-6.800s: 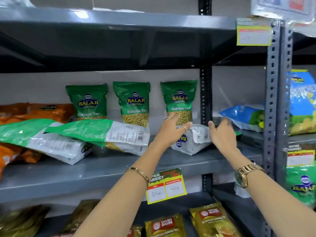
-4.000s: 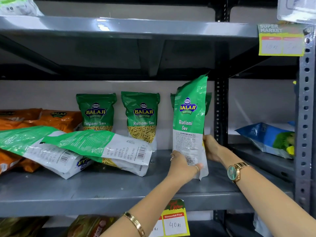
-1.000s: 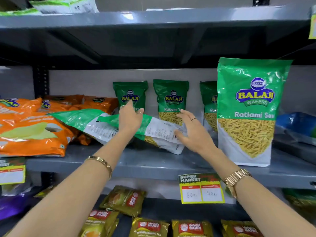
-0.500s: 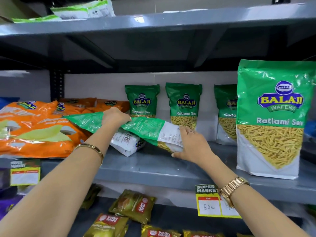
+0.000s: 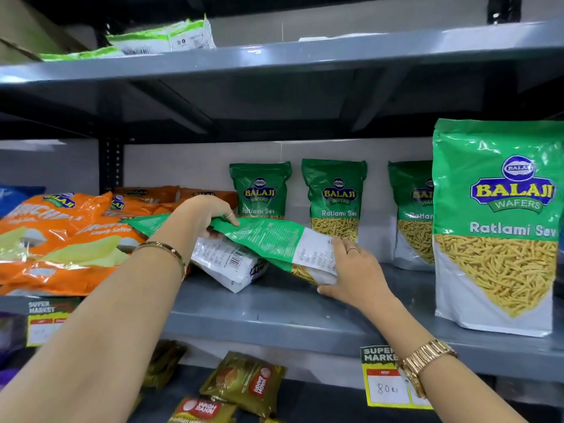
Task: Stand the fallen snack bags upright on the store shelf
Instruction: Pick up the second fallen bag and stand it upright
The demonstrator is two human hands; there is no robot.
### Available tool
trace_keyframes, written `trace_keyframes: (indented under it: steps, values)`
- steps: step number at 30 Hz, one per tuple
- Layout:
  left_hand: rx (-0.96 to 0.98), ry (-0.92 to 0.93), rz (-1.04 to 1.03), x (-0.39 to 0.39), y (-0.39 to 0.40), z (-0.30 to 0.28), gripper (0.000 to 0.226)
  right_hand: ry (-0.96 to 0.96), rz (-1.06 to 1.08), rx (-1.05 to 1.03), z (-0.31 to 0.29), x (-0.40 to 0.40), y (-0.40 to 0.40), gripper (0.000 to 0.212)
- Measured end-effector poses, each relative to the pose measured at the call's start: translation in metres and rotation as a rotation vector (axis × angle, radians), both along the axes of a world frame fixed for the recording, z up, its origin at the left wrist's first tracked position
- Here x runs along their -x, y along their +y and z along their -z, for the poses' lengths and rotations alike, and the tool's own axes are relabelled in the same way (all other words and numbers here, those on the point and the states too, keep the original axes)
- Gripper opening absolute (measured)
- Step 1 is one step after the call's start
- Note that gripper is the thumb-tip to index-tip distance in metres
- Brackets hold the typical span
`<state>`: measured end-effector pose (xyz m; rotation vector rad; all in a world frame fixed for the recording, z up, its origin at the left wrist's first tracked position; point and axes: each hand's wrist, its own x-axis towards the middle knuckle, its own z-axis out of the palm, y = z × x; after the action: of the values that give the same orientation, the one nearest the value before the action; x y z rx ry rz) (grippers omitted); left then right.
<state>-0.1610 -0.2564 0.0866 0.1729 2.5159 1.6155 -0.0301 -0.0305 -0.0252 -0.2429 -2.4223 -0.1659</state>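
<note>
Right hand: our right hand point(image 5: 355, 271) cups the white bottom end of the top fallen bag point(image 5: 271, 241), fingers curled under it.
Left hand: our left hand point(image 5: 207, 213) pinches that bag's green top edge, grip closed on it.
Top fallen bag: lying flat, back side up, raised off the shelf point(image 5: 274, 319).
Second fallen bag: second fallen bag point(image 5: 225, 261) lies beneath it, on the shelf.
Upright bag: large green bag point(image 5: 494, 227) stands at front right.
Back row: we count three small green bags point(image 5: 334, 198) upright by the wall.
Left: orange bags point(image 5: 61, 245) piled flat.
</note>
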Motion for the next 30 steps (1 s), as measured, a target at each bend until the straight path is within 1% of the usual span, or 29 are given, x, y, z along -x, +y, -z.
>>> trace_keyframes:
  steps: [1, 5, 8, 10, 13, 15, 17, 20, 21, 23, 24, 25, 28, 29, 30]
  values:
    - [-0.014, 0.024, 0.013, -0.001, 0.002, -0.004, 0.010, 0.010, -0.006, 0.023, 0.000, -0.001, 0.001, 0.101]
    - [-0.059, 0.102, 0.050, -0.006, 0.015, -0.023, 0.012, 0.073, -0.019, 0.139, 0.002, -0.003, 0.004, 0.096]
    - [-0.179, 0.181, 0.054, -0.013, 0.030, -0.043, 0.019, 0.133, -0.009, 0.253, 0.004, -0.005, 0.008, 0.096]
    - [-0.254, 0.234, 0.066, -0.020, 0.044, -0.057, 0.028, 0.160, 0.000, 0.345, 0.006, -0.006, 0.011, 0.095]
    - [-0.352, 0.312, 0.093, -0.038, 0.067, -0.076, 0.033, 0.180, 0.019, 0.418, 0.008, -0.006, 0.016, 0.091]
    - [-0.423, 0.347, 0.116, -0.049, 0.082, -0.085, 0.040, 0.193, 0.002, 0.478, 0.010, -0.006, 0.018, 0.089]
    - [-0.465, 0.377, 0.146, -0.058, 0.096, -0.091, 0.030, 0.188, -0.029, 0.555, 0.012, -0.005, 0.020, 0.089]
    - [-0.502, 0.372, 0.214, -0.068, 0.115, -0.096, 0.020, 0.161, -0.055, 0.637, 0.013, -0.003, 0.023, 0.089]
    - [-0.516, 0.365, 0.235, -0.070, 0.119, -0.096, 0.024, 0.149, -0.062, 0.661, 0.014, -0.002, 0.023, 0.089]
    - [-0.522, 0.350, 0.253, -0.072, 0.126, -0.096, 0.039, 0.133, -0.080, 0.708, 0.014, -0.002, 0.022, 0.089]
    - [-0.530, 0.339, 0.255, -0.072, 0.128, -0.095, 0.043, 0.131, -0.088, 0.726, 0.015, -0.002, 0.022, 0.089]
    - [-0.545, 0.318, 0.263, -0.072, 0.129, -0.095, 0.041, 0.131, -0.092, 0.740, 0.015, -0.002, 0.022, 0.088]
    - [-0.558, 0.238, 0.331, -0.076, 0.121, -0.093, 0.015, 0.133, -0.092, 0.763, 0.015, -0.002, 0.022, 0.087]
    - [-0.545, 0.227, 0.351, -0.075, 0.118, -0.092, 0.019, 0.135, -0.090, 0.764, 0.014, -0.002, 0.022, 0.086]
    - [-0.531, 0.219, 0.358, -0.073, 0.115, -0.090, 0.029, 0.138, -0.089, 0.766, 0.015, -0.002, 0.022, 0.085]
